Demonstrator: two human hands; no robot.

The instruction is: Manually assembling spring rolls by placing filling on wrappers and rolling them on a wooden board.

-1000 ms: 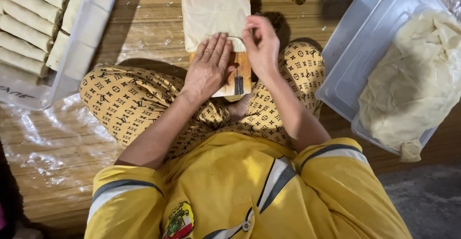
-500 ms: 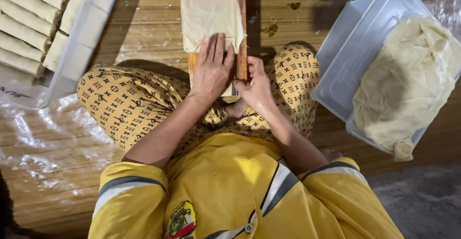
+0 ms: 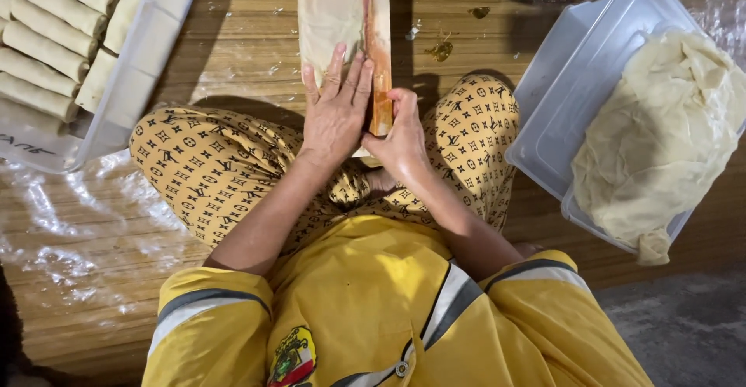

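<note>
Left tray (image 3: 148, 68): rolled spring rolls (image 3: 47, 37). Right tub (image 3: 575, 84): stacked wrappers (image 3: 660, 138). My left hand (image 3: 336, 115) lies flat, open, on a wrapper (image 3: 330, 14); right hand (image 3: 400, 134) pinches its edge.

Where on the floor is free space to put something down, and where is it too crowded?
Bare wood lies between the tray of rolls and the wrapper board, and between that board and the tub of wrappers, though crumbs dot it. It is crowded where the left hand and right hand meet on the board.
</note>
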